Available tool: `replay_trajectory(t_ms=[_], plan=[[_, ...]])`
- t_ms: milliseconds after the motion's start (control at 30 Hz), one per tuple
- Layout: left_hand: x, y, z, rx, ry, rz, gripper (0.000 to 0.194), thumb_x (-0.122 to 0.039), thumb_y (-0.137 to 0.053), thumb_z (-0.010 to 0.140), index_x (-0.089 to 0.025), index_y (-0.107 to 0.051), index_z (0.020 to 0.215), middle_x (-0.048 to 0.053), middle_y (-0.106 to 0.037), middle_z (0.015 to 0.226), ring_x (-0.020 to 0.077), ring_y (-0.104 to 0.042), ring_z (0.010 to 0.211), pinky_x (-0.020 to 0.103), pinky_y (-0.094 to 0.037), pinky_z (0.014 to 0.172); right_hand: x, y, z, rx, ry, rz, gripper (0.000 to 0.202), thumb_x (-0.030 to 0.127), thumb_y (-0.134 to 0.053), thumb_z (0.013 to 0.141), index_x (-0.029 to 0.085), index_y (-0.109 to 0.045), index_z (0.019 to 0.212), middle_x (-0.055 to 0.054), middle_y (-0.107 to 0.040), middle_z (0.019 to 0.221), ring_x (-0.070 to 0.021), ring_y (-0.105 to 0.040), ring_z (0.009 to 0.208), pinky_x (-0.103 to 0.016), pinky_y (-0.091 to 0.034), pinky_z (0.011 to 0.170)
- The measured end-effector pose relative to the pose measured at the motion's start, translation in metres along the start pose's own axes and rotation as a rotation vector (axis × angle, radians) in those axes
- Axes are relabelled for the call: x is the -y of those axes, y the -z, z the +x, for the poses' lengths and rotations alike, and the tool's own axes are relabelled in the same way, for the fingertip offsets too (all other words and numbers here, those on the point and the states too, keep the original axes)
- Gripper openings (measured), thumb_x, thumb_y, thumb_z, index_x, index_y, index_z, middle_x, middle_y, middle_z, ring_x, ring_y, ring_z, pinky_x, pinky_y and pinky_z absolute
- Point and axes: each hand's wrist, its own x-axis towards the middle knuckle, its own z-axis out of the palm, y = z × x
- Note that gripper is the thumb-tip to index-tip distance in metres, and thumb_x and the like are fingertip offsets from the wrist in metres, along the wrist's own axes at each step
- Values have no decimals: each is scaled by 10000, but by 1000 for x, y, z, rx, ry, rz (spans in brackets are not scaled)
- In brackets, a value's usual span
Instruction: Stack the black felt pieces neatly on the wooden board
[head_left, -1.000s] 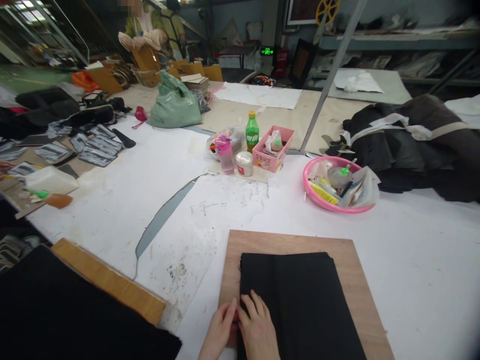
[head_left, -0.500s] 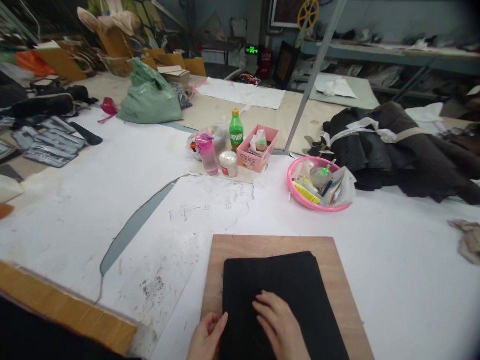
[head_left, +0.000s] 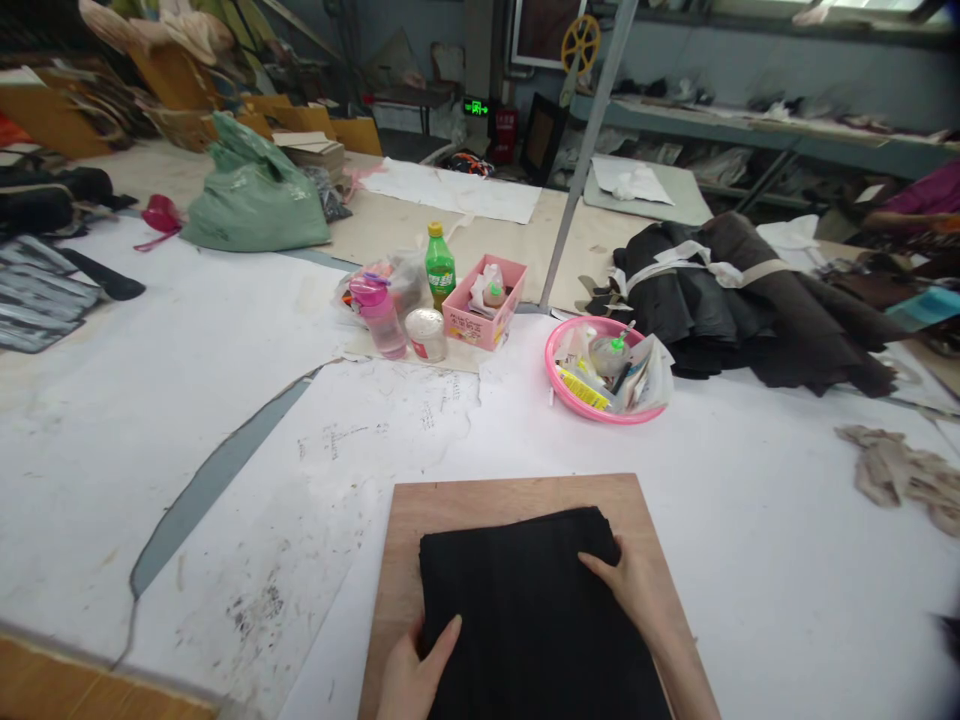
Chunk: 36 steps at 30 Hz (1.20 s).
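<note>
Inside pink basin [head_left: 568,404], yellow-labelled packet [head_left: 583,389].

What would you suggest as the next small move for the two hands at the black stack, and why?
I would probably ease the right hand gently inward against the black stack, keeping the left hand as a stop: the hands are at opposite sides, thumbs on top, and the layers look slightly uneven at the far right corner.

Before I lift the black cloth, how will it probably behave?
The black cloth will probably sag, as it looks like thin layers. The layers showing at its far right corner may slide apart. Lying flat on the board, it seems unlikely to roll.
</note>
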Motion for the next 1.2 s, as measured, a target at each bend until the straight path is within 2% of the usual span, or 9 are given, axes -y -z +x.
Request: replay_trajectory(t_ms=[133, 233, 400, 667, 833, 933, 1000, 1100, 1200], plan=[[-10, 7, 1, 34, -194, 139, 440, -519, -651, 794, -137, -710, 1003, 145, -732, 1063, 340, -665, 1063, 444, -506, 980, 4, 10, -14, 140, -32, 221, 494, 532, -707, 685, 180, -698, 1032, -88, -730, 979, -325, -678, 936, -425, -566, 808], [-17, 18, 9, 114, -334, 199, 375, -471, -622, 839, -162, -706, 1035, 109, -720, 1107, 299, -638, 1115, 409, -465, 1034, -1, 15, -30, 195, -92, 333, 508, 564, -611, 788, 169, -681, 1099, -87, -733, 981, -294, -693, 906, -397, -584, 776], [-26, 25, 33, 153, -246, 184, 454, -475, -668, 799, -125, -701, 1086, 124, -727, 1088, 314, -669, 1037, 417, -510, 958, -18, 5, -38, 84, -142, 304, 450, 637, -659, 647, 194, -665, 725, -75, -708, 747, -321, -677, 782, -401, -565, 704], [-39, 7, 35, 42, -204, 153, 527, -544, -558, 875, -106, -677, 1143, 142, -703, 1155, 317, -627, 1141, 421, -477, 1009, -38, -18, -51, -46, -178, 219, 492, 642, -621, 729, 155, -669, 774, -56, -644, 614, -287, -644, 631, -370, -543, 585], [-43, -1, 19, -28, -203, 116, 441, -430, -560, 885, -115, -643, 1183, 137, -687, 1171, 294, -613, 1157, 424, -459, 1033, -37, -29, -88, -7, 0, 296, 507, 609, -583, 731, 198, -720, 995, -82, -699, 1077, -317, -628, 1043, -441, -495, 975], [-34, 2, 7, 54, -408, 227, 361, -257, -556, 831, -174, -656, 1168, 107, -645, 1216, 277, -569, 1199, 419, -427, 1059, -35, -27, -94, 67, 4, 441, 490, 579, -583, 753, 216, -711, 1058, -57, -645, 1234, -294, -543, 1213, -433, -367, 1125], [-29, 5, 2, 156, -533, 302, 430, -147, -534, 756, -218, -662, 1161, 84, -626, 1224, 261, -571, 1182, 410, -430, 1046, -37, -24, -86, 48, -119, 481, 521, 581, -593, 786, 187, -677, 1117, -89, -661, 1204, -308, -573, 1179, -460, -436, 1067], [-31, 5, 7, 148, -428, 299, 484, -154, -596, 724, -202, -624, 1205, 96, -649, 1194, 275, -608, 1121, 406, -463, 997, -39, -23, -71, 103, -235, 482, 509, 561, -613, 819, 149, -666, 1114, -117, -711, 1071, -322, -665, 1007, -455, -573, 871], [-39, 2, 19, 54, -276, 269, 467, -312, -641, 792, -108, -601, 1210, 159, -676, 1149, 322, -623, 1104, 432, -482, 967, -39, -24, -76, 110, -227, 483, 514, 553, -633, 775, 139, -691, 1074, -133, -708, 1076, -348, -652, 1032, -497, -548, 914]])
